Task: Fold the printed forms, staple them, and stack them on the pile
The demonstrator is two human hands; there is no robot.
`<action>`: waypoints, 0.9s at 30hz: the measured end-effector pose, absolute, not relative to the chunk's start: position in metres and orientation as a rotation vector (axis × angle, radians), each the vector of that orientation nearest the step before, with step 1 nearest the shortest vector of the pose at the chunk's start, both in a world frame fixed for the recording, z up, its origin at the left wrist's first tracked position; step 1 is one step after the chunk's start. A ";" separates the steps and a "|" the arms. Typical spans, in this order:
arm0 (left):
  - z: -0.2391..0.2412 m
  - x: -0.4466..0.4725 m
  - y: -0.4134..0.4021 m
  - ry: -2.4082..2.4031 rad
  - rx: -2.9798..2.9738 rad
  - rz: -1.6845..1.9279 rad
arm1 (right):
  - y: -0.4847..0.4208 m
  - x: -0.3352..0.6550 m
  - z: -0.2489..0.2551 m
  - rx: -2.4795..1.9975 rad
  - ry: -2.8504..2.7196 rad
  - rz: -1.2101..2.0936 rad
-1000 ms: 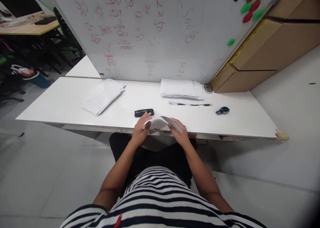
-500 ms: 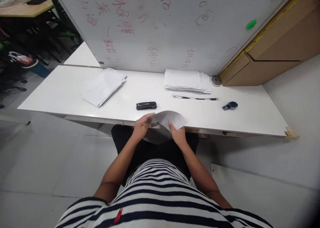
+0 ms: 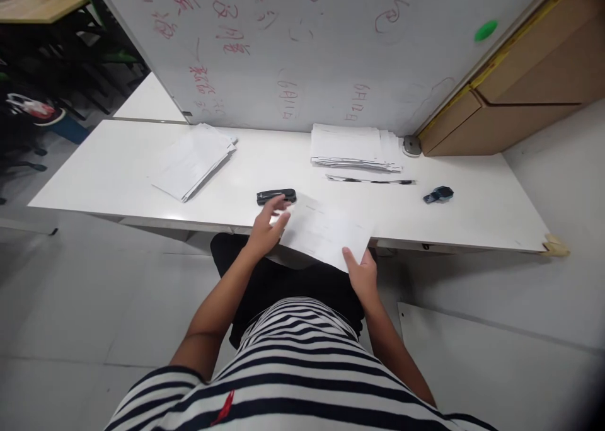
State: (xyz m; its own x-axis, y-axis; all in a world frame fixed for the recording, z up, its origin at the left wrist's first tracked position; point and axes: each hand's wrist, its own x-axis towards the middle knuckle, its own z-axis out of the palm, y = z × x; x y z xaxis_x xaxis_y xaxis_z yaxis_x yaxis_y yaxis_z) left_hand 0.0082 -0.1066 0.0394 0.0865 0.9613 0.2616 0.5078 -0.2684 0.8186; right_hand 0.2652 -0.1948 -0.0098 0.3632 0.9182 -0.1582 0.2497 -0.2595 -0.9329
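The left hand lies over the left end of a white sheet. Its fingers are spread on the paper and blurred, so I cannot tell whether they pinch it or only press on it. The sheet is plain white with faint print, nearly flat, and turned at a slant. Its far part rests on the front edge of the white table and its near corner juts out past the edge over the person's lap. The right hand is clamped on that near right corner, thumb on top and fingers underneath.

At the left of the table a fanned stack of papers lies askew, well apart from the hands. A black stapler sits just beyond the left fingertips, close to the sheet's far left corner; I cannot tell if they touch. Further right a second paper stack lies against the whiteboard, with a pen just in front of it. A small round grey object sits at the board's foot, and a small dark blue object lies beyond the pen. A green magnet sticks to the board, and a brown cabinet stands at the far right. Nothing lies between the hands and the sheet.

Count: one held sheet, two paper stacks, one stapler, one pen, one magnet.
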 end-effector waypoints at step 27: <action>0.036 -0.014 -0.043 1.316 2.205 0.654 | -0.163 0.275 -0.017 -1.454 -0.783 1.203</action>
